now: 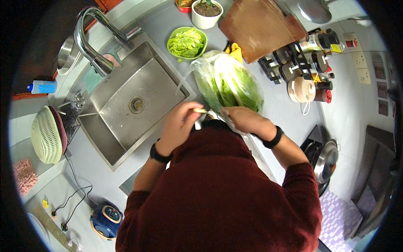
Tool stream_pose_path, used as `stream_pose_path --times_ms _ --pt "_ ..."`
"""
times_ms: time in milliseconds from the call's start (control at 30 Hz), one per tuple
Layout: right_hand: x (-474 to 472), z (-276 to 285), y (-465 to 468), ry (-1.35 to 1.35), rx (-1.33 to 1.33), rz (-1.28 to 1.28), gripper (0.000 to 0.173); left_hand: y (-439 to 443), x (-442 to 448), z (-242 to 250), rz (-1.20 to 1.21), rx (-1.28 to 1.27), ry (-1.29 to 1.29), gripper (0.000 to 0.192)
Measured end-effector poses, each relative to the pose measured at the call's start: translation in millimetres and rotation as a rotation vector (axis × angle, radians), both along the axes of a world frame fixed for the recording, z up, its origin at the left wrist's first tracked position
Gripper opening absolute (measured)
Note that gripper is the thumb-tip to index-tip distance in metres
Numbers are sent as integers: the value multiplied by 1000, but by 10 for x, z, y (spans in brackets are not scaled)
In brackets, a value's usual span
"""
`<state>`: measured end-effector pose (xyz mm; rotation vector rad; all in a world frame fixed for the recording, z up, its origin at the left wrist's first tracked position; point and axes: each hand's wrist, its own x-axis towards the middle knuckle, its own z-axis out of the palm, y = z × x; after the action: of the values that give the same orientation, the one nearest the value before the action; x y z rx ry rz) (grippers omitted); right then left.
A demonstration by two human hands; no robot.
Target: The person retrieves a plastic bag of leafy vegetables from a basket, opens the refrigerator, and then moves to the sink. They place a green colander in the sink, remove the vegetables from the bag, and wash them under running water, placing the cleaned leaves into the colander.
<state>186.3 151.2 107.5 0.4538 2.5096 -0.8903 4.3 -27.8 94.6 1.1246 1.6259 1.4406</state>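
A clear plastic bag (196, 77) with a leafy cabbage (231, 82) inside lies on the grey counter to the right of the sink. My right hand (247, 121) grips the near end of this bag. Between the thumb and fingers of my left hand (181, 123) is a small pale-green scrap (200, 110), too small to identify exactly. That hand hovers close to the sink's right front edge. Beyond the bag stands a green plastic basket (205, 47) holding torn lettuce-like leaves (185, 42).
The steel sink (126, 126) with a chrome faucet (104, 64) is at the left. A wooden cutting board (261, 26), a spice rack (297, 60) and a beige small appliance (300, 89) stand at the back right. A white plant pot (204, 21) sits behind the basket. A blue rice cooker (105, 222) is at lower left.
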Motion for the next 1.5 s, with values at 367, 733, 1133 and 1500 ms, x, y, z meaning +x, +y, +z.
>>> stream_pose_path --times_ms 367,733,1133,1500 --pt "93 228 381 -327 288 23 67 772 189 -235 -247 -372 859 10" --pt "-191 112 824 200 300 -442 69 683 -60 -111 -11 -532 996 67" --pt "-614 -265 654 -83 544 -291 93 811 -116 91 85 -409 802 95" --pt "-362 -198 1078 94 409 -428 79 823 -155 57 137 -230 766 94"
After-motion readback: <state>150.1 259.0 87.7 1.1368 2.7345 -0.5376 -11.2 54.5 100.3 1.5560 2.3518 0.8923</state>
